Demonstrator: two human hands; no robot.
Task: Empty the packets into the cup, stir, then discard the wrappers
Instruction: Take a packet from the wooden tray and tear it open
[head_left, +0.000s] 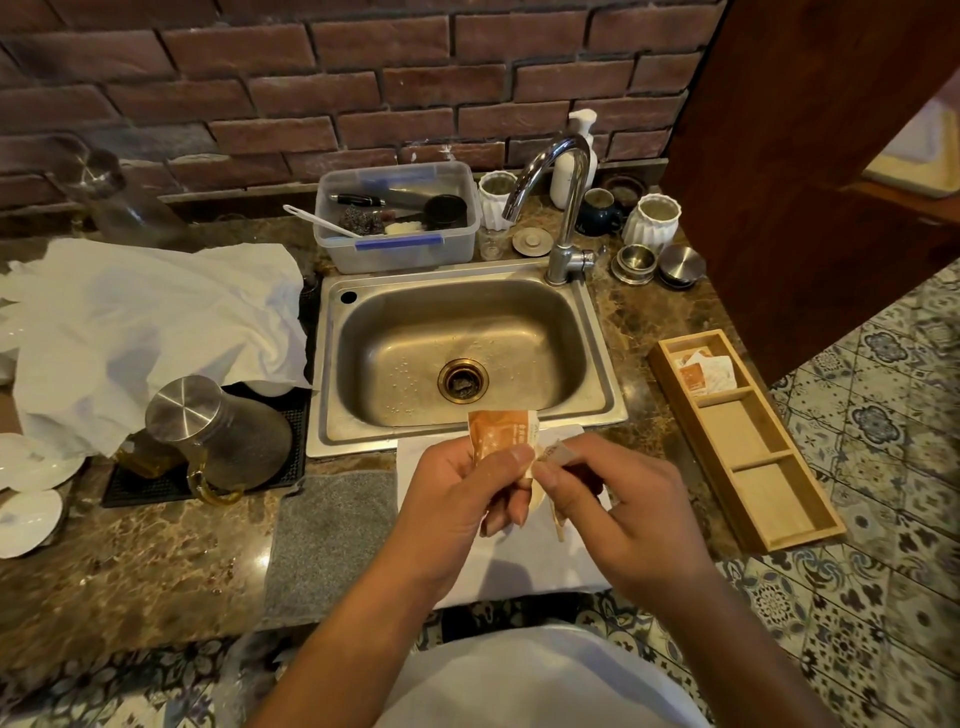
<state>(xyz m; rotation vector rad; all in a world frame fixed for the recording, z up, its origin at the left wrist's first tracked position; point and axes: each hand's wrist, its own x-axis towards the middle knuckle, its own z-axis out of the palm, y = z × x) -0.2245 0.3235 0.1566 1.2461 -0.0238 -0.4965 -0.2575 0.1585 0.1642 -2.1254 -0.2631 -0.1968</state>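
Observation:
My left hand (457, 499) pinches an orange packet (501, 434) upright in front of the sink. My right hand (623, 509) pinches the packet's torn corner strip (558, 454) just to the right of it. Both hands hover over a white cloth (519, 561) on the counter. Beneath the hands a pale rounded rim shows, possibly the cup (537, 501), mostly hidden by my fingers. More packets (701, 371) lie in the far compartment of a wooden tray (769, 499) on the right.
A steel sink (457, 353) with a tap (566, 208) lies straight ahead. A grey mat (332, 540) sits left of the white cloth. A steel jug (218, 431) stands on a black mat at left, beside a crumpled white cloth (145, 322) and plates.

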